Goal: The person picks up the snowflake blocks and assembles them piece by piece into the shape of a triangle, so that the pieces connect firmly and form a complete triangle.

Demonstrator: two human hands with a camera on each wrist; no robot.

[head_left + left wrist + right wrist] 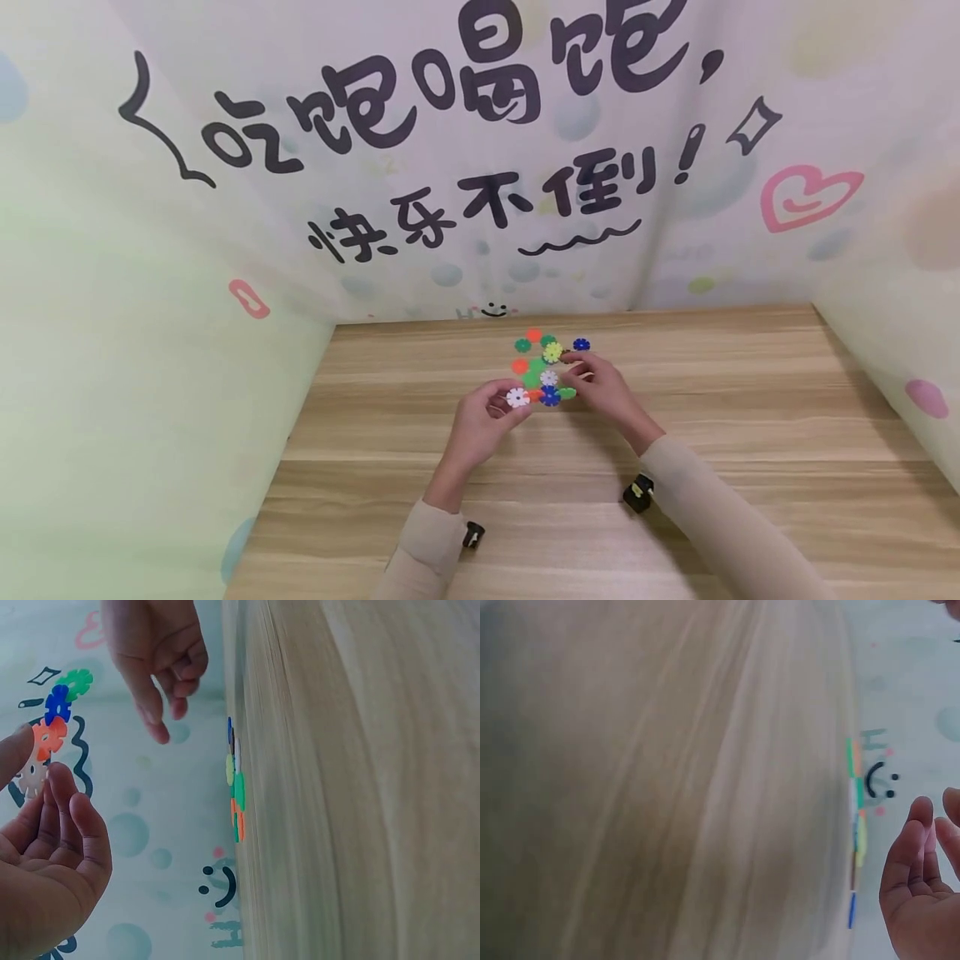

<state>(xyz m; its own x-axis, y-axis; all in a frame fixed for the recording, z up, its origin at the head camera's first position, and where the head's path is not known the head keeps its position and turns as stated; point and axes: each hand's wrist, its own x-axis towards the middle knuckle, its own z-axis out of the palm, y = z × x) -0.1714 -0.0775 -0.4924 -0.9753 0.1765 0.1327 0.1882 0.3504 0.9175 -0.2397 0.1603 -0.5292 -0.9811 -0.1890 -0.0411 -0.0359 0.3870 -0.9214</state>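
Plastic snowflake discs, four joined in a white-orange-blue-green chain, sit pinched in your left hand, while your empty, open right hand hovers over the loose discs left on the wooden table.

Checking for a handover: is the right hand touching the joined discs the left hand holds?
Apart: the left wrist view shows wall between the right hand and the joined discs.

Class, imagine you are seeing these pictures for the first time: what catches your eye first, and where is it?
First, the big black brush-style writing across the pastel backdrop, with a pink heart at its right. Then, mid-table, the cluster of bright snowflake discs on the wooden table. The left hand holds a chain of joined discs up, while the right hand reaches over the cluster.
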